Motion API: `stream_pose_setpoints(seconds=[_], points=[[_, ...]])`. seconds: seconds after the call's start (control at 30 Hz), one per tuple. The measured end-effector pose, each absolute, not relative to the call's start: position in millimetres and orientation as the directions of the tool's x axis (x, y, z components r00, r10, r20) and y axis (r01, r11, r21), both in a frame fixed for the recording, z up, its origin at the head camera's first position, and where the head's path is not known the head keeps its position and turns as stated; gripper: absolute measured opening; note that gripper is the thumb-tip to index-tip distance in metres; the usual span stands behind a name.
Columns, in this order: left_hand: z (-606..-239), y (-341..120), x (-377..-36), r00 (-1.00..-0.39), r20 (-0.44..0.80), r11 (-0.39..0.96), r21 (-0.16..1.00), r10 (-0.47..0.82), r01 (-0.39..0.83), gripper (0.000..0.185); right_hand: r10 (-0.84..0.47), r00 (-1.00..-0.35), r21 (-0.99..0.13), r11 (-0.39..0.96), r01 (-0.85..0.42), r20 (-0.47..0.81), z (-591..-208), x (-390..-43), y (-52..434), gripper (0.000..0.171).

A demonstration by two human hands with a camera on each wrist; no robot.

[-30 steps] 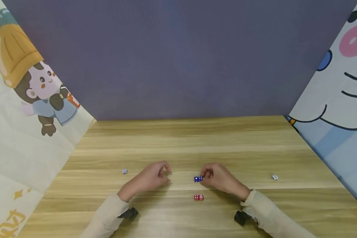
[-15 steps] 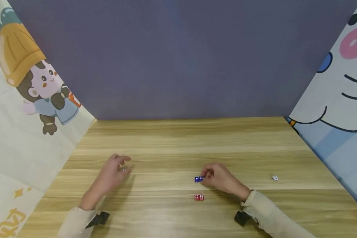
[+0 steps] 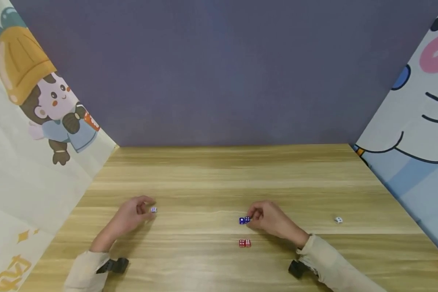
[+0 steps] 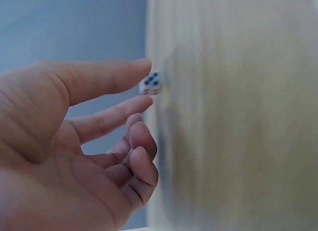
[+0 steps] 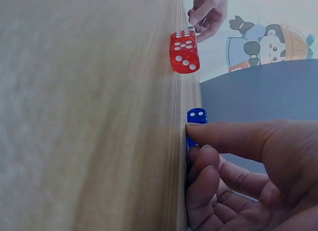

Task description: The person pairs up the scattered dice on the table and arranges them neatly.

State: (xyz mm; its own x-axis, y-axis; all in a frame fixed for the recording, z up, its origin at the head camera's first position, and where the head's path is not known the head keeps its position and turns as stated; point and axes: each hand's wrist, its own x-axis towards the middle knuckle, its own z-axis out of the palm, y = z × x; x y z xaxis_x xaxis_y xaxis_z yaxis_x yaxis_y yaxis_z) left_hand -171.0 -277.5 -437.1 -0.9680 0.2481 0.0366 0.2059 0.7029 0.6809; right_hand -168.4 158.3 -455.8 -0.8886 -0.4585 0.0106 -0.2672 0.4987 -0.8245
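Note:
On the left, a white die (image 3: 154, 209) with blue and red pips sits on the table, between the spread thumb and index fingertips of my left hand (image 3: 128, 215). A gap shows between fingers and die in the left wrist view, where the die (image 4: 151, 84) looks a little beyond the tips. Right of centre, my right hand (image 3: 271, 219) pinches the right-hand blue die (image 3: 247, 219) between thumb and finger. Another blue die (image 3: 241, 221) stands against its left side. Nearer me, two red dice (image 3: 245, 243) lie side by side.
Far to the right lies another white die (image 3: 338, 220). The wooden table (image 3: 204, 174) ends at a dark grey-blue panel (image 3: 219, 73) behind. Cartoon-printed sheets border the left and right sides.
My left hand has moved left from near the middle to the left white die, and its fingers have come down around it. The right hand has stayed at the blue dice.

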Motion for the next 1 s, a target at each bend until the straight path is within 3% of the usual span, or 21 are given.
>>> stream_pose_setpoints(seconds=[0.27, 1.0], points=[[-442.2, -274.2, -166.8, -0.975, 0.051, 0.689, 0.7, 0.215, 0.189, 0.016, -0.458, -0.889, -0.825, 0.498, -0.268, 0.011, -458.0, -167.5, 157.3, 0.017], [-442.2, -272.5, -166.3, -0.99, 0.011, 0.709, 0.697, 0.143, 0.11, 0.016, -0.456, -0.889, -0.809, 0.512, -0.289, 0.03, -457.1, -167.3, 159.1, 0.017]])
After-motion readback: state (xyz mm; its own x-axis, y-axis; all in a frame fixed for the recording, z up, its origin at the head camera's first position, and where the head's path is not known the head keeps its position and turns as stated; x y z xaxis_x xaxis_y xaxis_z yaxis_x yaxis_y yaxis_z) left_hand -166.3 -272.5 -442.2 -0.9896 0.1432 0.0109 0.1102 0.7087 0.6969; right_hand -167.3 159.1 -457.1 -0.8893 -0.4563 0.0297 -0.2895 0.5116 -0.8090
